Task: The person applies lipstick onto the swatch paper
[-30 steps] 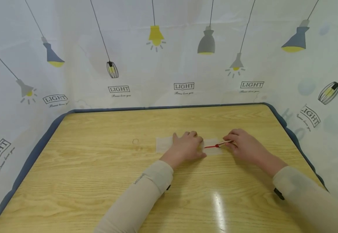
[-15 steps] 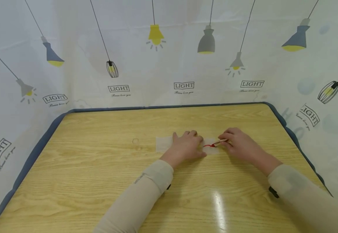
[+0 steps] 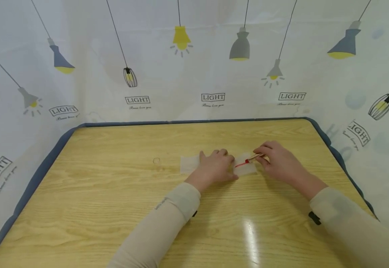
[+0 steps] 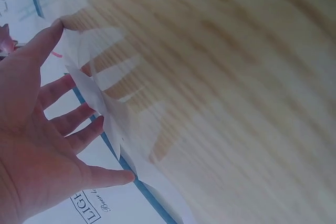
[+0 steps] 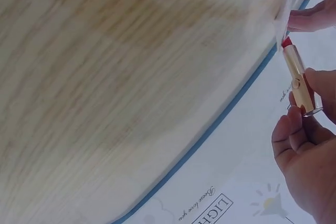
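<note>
Toward the surface's (image 3: 114, 190) far edge, the left hand (image 3: 214, 166), fingers spread, presses red-streaked paper (image 3: 247, 169); the right hand (image 3: 282, 160) pinches a lipstick (image 5: 295, 69).

White sheet (image 3: 189, 165): middle hidden under the left hand (image 3: 215, 166);
Red line (image 3: 240, 164): cannot tell whether it continues beneath that hand;
Lipstick (image 3: 255, 158): rear end hidden by the right hand (image 3: 280, 162) in the head view; round emblem (image 5: 296, 83) too small to read;
Left sleeve (image 3: 181, 201): lettering (image 3: 161, 203) too blurred to read;
Table (image 3: 80, 208): near side cut off by the head view's bottom edge
</note>
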